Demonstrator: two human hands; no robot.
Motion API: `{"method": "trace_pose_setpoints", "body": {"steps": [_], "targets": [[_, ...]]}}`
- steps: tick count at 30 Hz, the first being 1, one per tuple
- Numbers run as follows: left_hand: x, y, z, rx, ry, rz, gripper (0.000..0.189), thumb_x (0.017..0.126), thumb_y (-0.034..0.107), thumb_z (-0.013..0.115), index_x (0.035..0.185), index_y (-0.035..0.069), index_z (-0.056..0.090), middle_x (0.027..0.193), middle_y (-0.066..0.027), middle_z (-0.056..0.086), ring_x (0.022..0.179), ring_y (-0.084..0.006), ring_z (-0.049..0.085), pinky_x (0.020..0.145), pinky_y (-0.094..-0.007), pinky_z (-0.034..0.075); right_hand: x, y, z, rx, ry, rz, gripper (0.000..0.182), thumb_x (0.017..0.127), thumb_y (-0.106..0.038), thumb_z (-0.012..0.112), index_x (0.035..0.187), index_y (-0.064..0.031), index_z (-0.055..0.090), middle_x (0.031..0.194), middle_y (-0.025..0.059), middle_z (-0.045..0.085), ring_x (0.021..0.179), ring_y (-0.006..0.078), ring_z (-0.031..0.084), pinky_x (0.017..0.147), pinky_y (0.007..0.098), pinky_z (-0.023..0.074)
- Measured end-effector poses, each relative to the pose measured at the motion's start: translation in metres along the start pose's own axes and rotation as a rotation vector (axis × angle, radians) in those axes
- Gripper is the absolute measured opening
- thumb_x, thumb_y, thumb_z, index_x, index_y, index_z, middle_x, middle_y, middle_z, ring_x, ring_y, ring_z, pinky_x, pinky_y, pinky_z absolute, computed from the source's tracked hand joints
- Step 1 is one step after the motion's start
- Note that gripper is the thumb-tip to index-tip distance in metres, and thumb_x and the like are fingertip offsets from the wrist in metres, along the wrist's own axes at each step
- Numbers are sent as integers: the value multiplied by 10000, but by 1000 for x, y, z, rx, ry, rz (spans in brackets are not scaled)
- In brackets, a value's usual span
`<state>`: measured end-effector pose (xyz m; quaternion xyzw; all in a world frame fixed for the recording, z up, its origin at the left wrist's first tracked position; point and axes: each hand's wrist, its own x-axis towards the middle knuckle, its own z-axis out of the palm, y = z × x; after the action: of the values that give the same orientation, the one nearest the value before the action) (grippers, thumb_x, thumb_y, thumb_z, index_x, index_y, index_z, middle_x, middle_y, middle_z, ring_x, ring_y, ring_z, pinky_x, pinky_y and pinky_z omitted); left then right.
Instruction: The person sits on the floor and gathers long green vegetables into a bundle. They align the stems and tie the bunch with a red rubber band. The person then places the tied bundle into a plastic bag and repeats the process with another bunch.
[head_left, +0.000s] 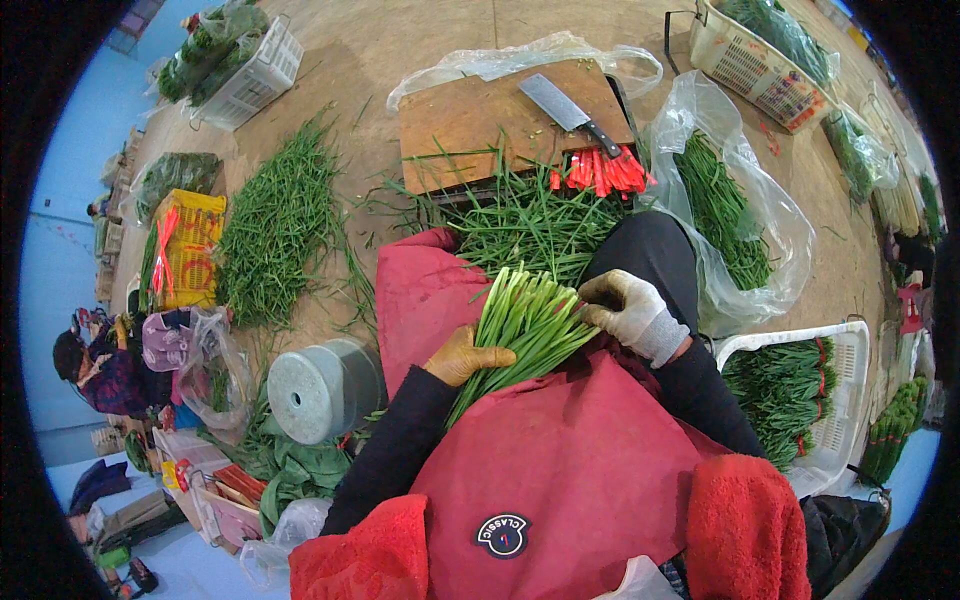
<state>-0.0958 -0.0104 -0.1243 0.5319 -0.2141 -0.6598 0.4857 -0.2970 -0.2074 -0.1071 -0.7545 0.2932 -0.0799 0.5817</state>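
Observation:
My left hand (469, 357), in a tan glove, grips a bunch of green garlic chives (525, 319) above the red apron (555, 442). At the bunch's right edge is my right hand (626, 309) in a white and grey glove, thumb and fingertips brought together against the stalks; whether it pinches any is unclear. Loose green leaves (540, 225) lie beyond the bunch, between my knees and a wooden board (472, 112). On the board rests a cleaver (559, 105) with a black handle, beside red ties (604, 172) at the near right edge.
An open plastic bag of chives (720, 210) lies at the right, above a white crate (855, 397) with tied bunches. On the left are a leaf pile (277, 225), a grey-blue cylindrical stool (326, 390) and a yellow crate (199, 240). A person (112, 367) sits at far left.

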Motion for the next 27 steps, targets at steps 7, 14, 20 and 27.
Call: {"method": "trace_pose_setpoints", "body": {"steps": [7,14,20,27], "targets": [[0,0,-1,-27,-22,-4,567,737,118,734,1241,-13,511,1164,-70,596,1052,-165,562,948,-299,414,2,4,-1,61,-106,-16,340,807,-132,675,1108,3,592,979,128,654,911,176,626,815,292,492],[1,-1,-1,-38,-18,-4,568,732,111,736,1240,-7,513,1156,-63,598,1040,-162,565,941,-297,418,4,2,2,197,-130,91,323,836,-102,643,1130,14,577,994,101,651,914,149,606,834,285,480],[2,-3,-3,-38,-8,-11,565,730,110,738,1236,-7,515,1148,-62,601,1031,-159,568,935,-296,424,3,-5,1,165,-120,86,301,841,-88,637,1116,21,581,984,90,652,903,141,601,828,288,482],[0,0,-2,3,3,-15,564,735,132,737,1235,-9,515,1151,-67,602,1033,-163,569,933,-300,424,4,-1,2,91,-30,95,229,840,-147,642,1004,13,633,903,105,672,837,157,627,784,293,491]]}}
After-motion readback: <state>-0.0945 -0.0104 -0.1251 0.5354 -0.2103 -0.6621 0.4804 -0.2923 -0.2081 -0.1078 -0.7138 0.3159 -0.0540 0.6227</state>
